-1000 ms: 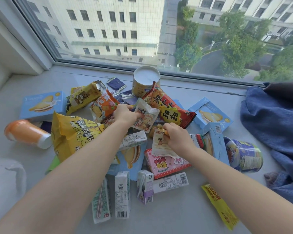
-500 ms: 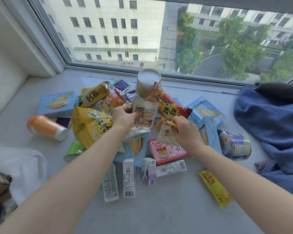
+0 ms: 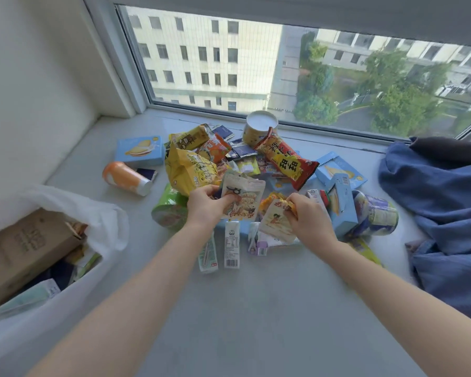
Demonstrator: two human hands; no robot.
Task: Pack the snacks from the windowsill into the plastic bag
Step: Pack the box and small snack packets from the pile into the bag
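My left hand (image 3: 206, 204) pinches a white pouch (image 3: 242, 200) printed with a cartoon, thumb on its front and fingers curled behind its left edge. My right hand (image 3: 309, 216) grips a second pouch (image 3: 276, 221), pale with an orange top, fingers curled round its upper edge. Both pouches are over the snack pile (image 3: 256, 170) in the middle of the grey windowsill (image 3: 256, 308). The pile includes a yellow bag (image 3: 191, 170), a red packet (image 3: 286, 157), blue boxes (image 3: 140, 151) and small cartons (image 3: 232, 247). An orange cup (image 3: 125, 178) lies on its side left of the pile. The white plastic bag (image 3: 104, 221) sits open at far left, well apart from my hands, with a cardboard box (image 3: 25, 248) inside. Blue cloth (image 3: 441, 202) is heaped on the right.
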